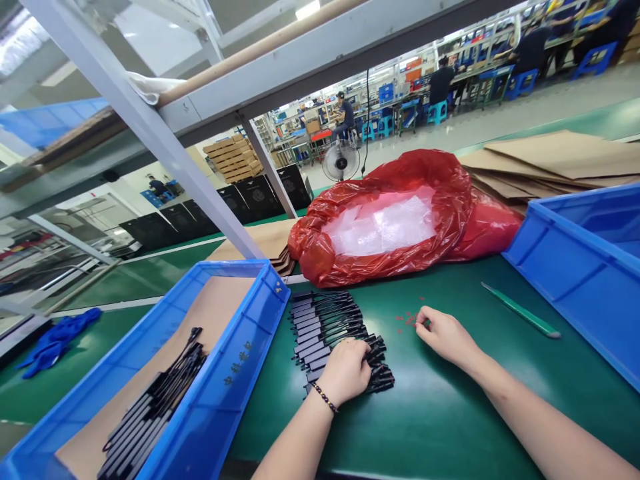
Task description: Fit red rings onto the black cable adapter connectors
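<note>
A row of slim black parts with short cables lies side by side on the green work surface. My left hand, with a beaded bracelet at the wrist, rests over the near end of this row. Its fingers are curled at the cable ends, around one black cabled part as far as I can see; the palm hides some parts. To the right, small red pieces are scattered. My right hand is beside them, thumb and forefinger pinched together; what is between the fingertips is too small to make out.
At left, a blue bin lined with brown cardboard holds more black parts. Behind the row sits a red plastic bag of clear wrapping. A green cutter lies near another blue bin. A metal frame post rises behind.
</note>
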Action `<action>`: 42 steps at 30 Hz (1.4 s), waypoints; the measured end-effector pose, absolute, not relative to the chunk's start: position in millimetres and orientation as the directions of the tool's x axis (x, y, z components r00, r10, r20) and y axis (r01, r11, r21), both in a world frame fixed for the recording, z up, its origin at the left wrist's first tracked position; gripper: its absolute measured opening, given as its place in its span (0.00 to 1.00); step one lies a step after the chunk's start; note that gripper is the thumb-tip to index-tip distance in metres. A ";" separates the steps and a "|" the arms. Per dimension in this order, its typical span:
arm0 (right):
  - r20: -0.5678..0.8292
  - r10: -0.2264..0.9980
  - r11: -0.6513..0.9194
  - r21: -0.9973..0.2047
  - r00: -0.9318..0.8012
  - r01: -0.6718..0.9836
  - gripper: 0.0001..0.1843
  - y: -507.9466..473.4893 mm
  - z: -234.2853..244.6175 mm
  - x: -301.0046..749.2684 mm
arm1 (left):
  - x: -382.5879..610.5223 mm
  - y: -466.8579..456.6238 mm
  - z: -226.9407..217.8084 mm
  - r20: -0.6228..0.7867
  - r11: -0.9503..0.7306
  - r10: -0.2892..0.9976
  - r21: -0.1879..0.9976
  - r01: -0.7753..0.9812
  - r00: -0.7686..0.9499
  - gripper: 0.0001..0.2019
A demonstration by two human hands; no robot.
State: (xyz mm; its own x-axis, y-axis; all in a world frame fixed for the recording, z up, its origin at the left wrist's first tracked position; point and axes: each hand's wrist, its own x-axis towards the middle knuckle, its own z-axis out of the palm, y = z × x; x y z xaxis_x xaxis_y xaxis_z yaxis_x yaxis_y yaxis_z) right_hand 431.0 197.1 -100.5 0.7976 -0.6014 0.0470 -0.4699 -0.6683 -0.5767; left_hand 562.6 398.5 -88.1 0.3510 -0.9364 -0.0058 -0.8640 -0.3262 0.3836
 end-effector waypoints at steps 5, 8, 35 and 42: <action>0.123 -0.584 -0.686 -0.603 0.803 -0.407 0.07 201.8 -104.2 432.8 | 563.3 398.8 -86.6 -0.043 -0.266 -0.960 0.447 -0.854 0.277 0.13; 0.139 -0.579 -0.693 -0.603 0.804 -0.395 0.08 203.2 -105.5 433.3 | 560.8 398.8 -82.6 -0.032 -0.230 -0.971 0.391 -0.891 0.237 0.14; 0.090 -0.524 -0.423 -0.890 0.847 -0.168 0.09 220.2 -116.0 436.7 | 565.7 392.5 -92.8 -0.061 -0.299 -0.870 0.855 -0.424 0.489 0.20; 0.064 -0.485 -0.326 -0.939 0.872 -0.113 0.10 220.2 -115.6 439.6 | 562.3 383.8 -86.3 -0.095 -0.345 -0.858 0.834 -0.431 0.504 0.18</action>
